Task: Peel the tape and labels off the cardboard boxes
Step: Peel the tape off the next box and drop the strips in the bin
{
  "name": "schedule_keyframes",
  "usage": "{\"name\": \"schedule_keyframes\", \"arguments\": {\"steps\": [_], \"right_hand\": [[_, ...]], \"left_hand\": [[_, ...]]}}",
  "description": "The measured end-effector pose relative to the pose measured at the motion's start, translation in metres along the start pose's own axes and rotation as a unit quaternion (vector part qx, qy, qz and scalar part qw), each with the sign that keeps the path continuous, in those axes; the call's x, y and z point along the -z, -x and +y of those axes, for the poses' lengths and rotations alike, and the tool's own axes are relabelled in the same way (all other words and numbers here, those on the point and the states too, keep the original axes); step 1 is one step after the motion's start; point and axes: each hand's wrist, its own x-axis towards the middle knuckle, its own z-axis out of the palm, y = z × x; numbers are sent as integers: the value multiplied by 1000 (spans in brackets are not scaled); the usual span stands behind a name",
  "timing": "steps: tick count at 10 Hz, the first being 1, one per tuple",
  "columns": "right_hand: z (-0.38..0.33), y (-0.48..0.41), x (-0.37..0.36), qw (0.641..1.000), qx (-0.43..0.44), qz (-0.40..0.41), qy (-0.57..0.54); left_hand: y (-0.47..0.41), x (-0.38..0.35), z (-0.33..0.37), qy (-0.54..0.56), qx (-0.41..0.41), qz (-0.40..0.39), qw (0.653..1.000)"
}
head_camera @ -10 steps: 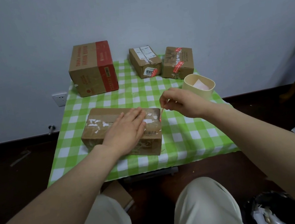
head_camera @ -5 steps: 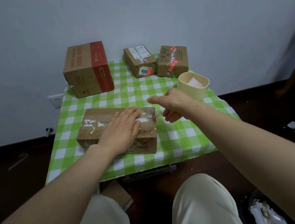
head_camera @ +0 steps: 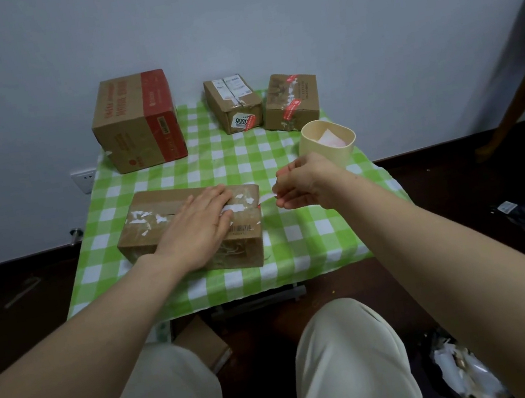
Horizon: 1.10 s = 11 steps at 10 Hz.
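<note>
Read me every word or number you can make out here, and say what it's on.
"3006": white sticker on the front of the middle far box.
Red lettering on the big box: too blurred.
Shipping label atop the middle far box: too small.
Red tape on the right far box: print too small.
Barcode on the near box: digits unreadable.

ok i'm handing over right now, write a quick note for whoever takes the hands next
Left hand: flat, pressing the near box down.
Right hand: pinches a white strip half peeled off that box's top.
Done: most of its top label is off, white scraps remain; some peelings lie in the beige cup.
Left: finish this strip, then the three back boxes; labels and red tape show on them.
</note>
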Motion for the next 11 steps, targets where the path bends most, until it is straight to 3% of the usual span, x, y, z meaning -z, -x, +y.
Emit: {"name": "schedule_keyframes", "arguments": {"steps": [11], "right_hand": [[16, 0, 9, 999, 10, -29, -21]], "left_hand": [[1, 1, 2, 4, 7, -6, 1000]]}}
